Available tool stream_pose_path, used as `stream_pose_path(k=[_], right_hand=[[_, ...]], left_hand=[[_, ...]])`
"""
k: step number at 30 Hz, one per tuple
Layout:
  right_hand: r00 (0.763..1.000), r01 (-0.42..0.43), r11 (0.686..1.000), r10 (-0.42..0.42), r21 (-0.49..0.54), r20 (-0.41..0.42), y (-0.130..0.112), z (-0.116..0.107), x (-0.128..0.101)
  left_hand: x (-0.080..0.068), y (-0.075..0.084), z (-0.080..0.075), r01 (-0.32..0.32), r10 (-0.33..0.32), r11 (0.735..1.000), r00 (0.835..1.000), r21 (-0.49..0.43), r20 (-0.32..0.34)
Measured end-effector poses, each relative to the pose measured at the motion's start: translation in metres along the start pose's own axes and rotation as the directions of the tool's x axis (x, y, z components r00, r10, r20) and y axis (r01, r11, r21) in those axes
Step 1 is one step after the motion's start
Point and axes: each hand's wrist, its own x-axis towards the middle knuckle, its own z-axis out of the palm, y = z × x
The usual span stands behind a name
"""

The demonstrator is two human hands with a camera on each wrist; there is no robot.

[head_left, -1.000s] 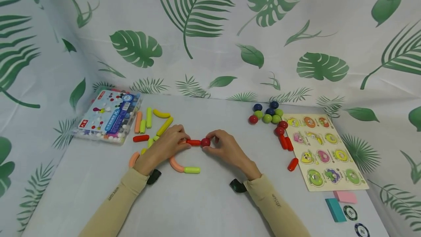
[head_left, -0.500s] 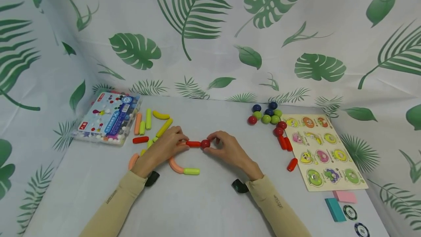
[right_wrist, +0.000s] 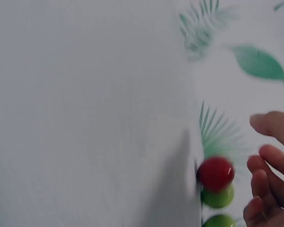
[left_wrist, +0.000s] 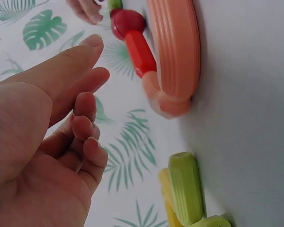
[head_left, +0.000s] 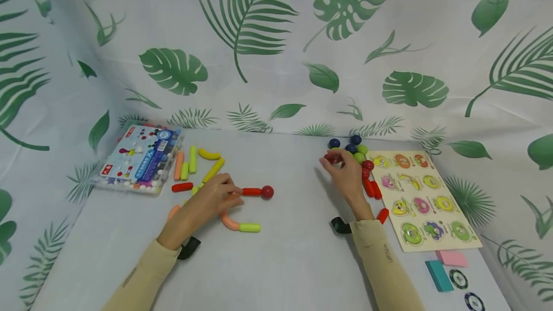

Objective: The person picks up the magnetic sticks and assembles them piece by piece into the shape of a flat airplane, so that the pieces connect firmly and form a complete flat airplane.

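Observation:
A red ball [head_left: 267, 192] sits on the end of a red stick piece [head_left: 252, 191], and the left wrist view shows that stick joined to an orange curved piece [left_wrist: 175, 52]. Beside this chain is my left hand [head_left: 216, 196], fingers loosely bent, with nothing between thumb and fingers in the left wrist view. A second orange curved piece [head_left: 229, 222] with a light green stick [head_left: 249, 228] on its end shows below it. Over at the right, my right hand [head_left: 347, 179] hovers by another red ball [right_wrist: 216, 174], thumb and fingers apart and holding nothing.
Blue balls [head_left: 334, 143] and green balls [head_left: 362, 149] cluster behind the right hand. Red sticks [head_left: 368, 187] lie beside a wooden fruit puzzle board [head_left: 455, 244]. At left stand a clear box of pieces [head_left: 138, 152] and loose yellow sticks [head_left: 213, 169].
My right hand has let go of the red ball on the chain and moved right, to the loose balls. My left hand has loosened from the chain and drawn slightly left and down.

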Motion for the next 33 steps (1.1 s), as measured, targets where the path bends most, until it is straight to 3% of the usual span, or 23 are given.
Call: stream_pose_path(k=[5, 10, 17, 26, 33], right_hand=[[0.998, -0.043, 0.997, 0.041, -0.058, -0.048, 0.013, -0.005, 0.012], [0.999, -0.046, 0.993, 0.049, -0.107, 0.022, 0.017, -0.008, 0.015], [0.985, -0.094, 0.985, 0.114, -0.146, 0.13, 0.016, -0.01, 0.011], [0.976, -0.096, 0.98, 0.127, -0.175, 0.177, 0.015, -0.011, 0.004], [0.967, -0.101, 0.987, 0.127, -0.127, 0.22, 0.001, -0.011, -0.013]], left_hand=[[-0.012, 0.007, 0.0, -0.018, 0.019, 0.997, 1.0, -0.069, 0.016], [-0.02, 0.011, 0.003, -0.016, 0.025, 0.994, 0.996, -0.104, 0.089], [-0.021, 0.013, 0.009, 0.052, -0.031, 0.994, 0.976, -0.092, 0.214], [-0.023, 0.013, 0.014, 0.018, -0.013, 1.0, 0.968, -0.016, 0.25], [-0.022, 0.013, 0.016, 0.039, -0.016, 0.996, 0.962, -0.077, 0.274]])
